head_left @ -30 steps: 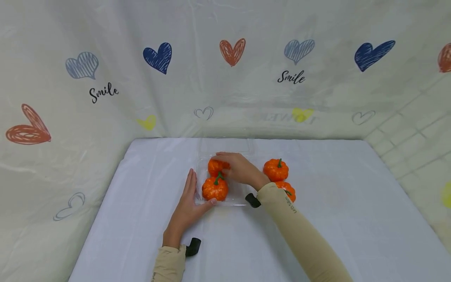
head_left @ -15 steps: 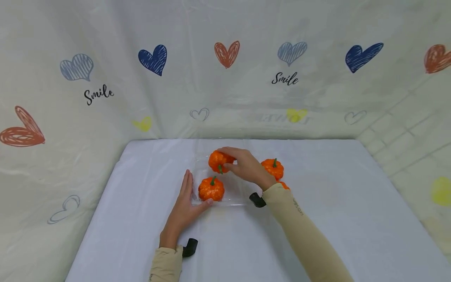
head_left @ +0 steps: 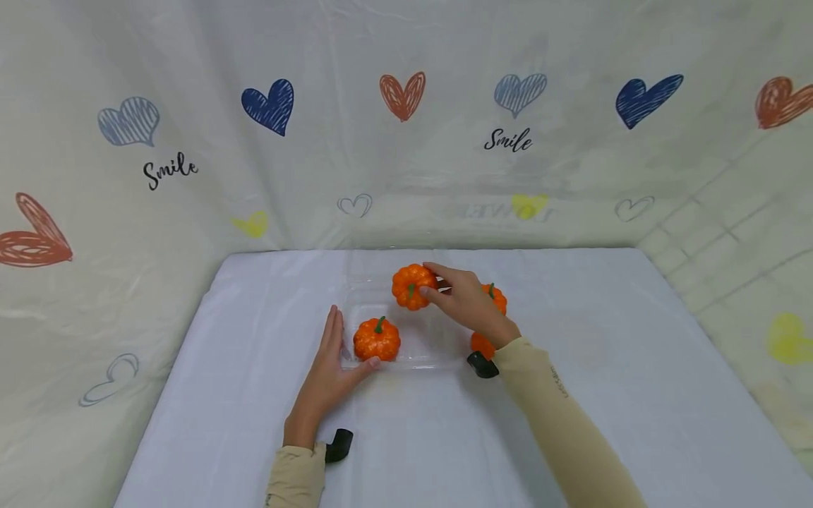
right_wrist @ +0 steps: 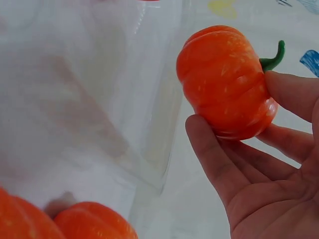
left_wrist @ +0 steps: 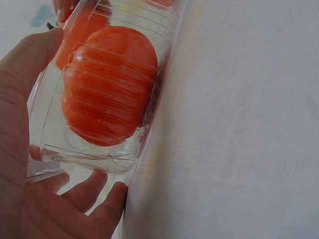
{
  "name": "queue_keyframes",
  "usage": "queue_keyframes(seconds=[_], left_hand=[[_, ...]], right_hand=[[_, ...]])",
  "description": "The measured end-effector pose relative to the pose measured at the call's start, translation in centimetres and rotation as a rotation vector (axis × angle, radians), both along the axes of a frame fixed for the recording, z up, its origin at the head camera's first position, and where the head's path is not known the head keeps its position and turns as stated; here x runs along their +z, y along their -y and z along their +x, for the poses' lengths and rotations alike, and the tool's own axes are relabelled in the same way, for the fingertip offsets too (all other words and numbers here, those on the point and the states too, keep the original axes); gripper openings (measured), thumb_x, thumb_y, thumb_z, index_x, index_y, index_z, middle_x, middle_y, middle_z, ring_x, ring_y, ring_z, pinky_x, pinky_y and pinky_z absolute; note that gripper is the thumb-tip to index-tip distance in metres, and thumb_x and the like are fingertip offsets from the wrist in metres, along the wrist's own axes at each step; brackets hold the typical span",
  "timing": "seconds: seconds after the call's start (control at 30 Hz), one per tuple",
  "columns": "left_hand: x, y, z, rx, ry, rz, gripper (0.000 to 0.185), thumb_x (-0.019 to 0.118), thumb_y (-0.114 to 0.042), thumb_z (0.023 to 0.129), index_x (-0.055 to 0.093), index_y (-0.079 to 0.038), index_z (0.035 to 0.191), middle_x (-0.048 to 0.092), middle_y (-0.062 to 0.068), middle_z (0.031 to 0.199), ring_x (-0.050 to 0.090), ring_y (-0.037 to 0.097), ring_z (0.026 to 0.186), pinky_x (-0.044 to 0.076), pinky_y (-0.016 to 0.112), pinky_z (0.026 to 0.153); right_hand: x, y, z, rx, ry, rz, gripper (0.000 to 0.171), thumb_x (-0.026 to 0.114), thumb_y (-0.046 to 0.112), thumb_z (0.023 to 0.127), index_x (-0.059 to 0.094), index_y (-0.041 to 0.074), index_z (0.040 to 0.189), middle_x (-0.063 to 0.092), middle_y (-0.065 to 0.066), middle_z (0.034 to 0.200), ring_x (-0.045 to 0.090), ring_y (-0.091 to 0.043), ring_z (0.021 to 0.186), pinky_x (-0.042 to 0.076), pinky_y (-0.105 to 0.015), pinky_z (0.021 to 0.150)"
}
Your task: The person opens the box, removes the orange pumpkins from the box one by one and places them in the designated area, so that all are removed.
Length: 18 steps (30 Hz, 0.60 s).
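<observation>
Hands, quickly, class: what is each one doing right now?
Left hand: open, fingers straight against the clear tray.
Right hand: grips an orange pumpkin, lifted above the tray.

a white-clothed table [head_left: 603,395] carries a clear plastic tray [head_left: 438,353] and 2 loose orange pumpkins [head_left: 497,298].

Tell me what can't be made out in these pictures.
- Head view: the two pumpkins beside the box are mostly hidden behind the right hand.
- Left wrist view: the box wall blurs the pumpkin inside; its stem is hidden.
- Right wrist view: the bottom edge cuts off two pumpkins.
</observation>
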State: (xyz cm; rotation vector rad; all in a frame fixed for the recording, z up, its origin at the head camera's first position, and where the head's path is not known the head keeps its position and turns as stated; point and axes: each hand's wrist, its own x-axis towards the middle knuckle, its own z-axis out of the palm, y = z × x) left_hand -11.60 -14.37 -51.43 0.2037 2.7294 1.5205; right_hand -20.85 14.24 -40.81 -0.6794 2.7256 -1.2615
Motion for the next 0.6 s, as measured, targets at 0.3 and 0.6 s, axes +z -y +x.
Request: queue_keyframes(seconds=[0.3,0.6], left_hand=[[0.3,0.0,0.2,0.005,0.003,0.001,0.124,0.079,-0.065,0.089,0.006,-0.012,0.174,-0.006,-0.008,0.179,0.013,0.026,0.163,0.025,0.053,0.125],[0.4,-0.1,0.2,0.005,0.016,-0.008,0.124,0.079,-0.065,0.089,0.005,-0.014,0.174,-0.006,-0.008,0.179,0.014,0.026,0.163,0.026,0.054,0.125]], right_hand=[[0.3,-2.0,0.8,-0.099,0.047,-0.037,0.059,0.069,0.029,0.107,0.052,0.003,0.157,0.059,-0.017,0.152,0.072,-0.035,0.116,0.061,-0.048,0.095],[0.7,-4.2,1.7,-0.186,0.028,-0.056,0.059,0.068,0.035,0.108,0.055,0.003,0.155,0.064,-0.019,0.143,0.075,-0.033,0.112,0.062,-0.049,0.093]])
